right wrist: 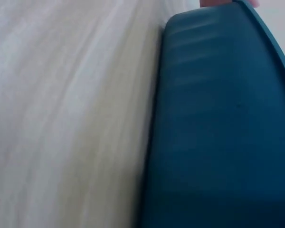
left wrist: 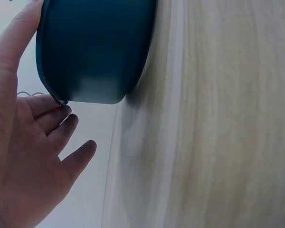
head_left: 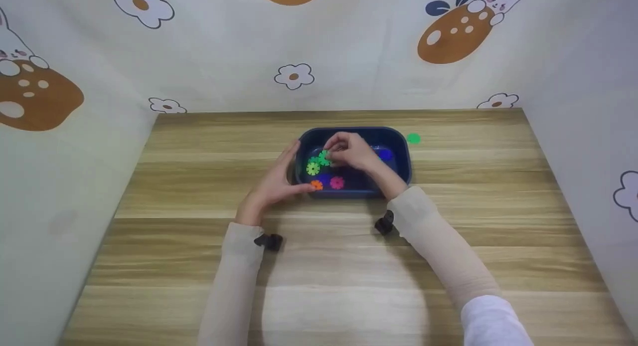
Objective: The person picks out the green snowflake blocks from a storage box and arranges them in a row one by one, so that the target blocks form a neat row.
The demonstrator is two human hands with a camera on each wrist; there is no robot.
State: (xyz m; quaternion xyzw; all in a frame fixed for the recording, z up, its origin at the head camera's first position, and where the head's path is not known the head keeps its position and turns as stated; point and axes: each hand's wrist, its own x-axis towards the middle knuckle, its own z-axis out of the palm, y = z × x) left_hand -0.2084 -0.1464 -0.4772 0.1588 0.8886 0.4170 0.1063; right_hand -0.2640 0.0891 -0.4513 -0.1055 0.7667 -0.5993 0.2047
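Note:
A dark blue tray with raised walls sits on the wooden table; small flower-shaped plastic discs lie in it. My left hand is at the tray's left end, fingers extended along its side and thumb over the front rim, by an orange disc. In the left wrist view, the fingertips of my left hand touch the rim. My right hand reaches over the tray with curled fingers and pinches a green flower-shaped disc at its fingertips. The right wrist view shows the tray's outer wall, not the hand's fingers.
Among the discs in the tray are a yellow-green one, a pink one and a blue one. One green disc lies on the table beyond the tray's right end. Patterned cloth stands behind the table.

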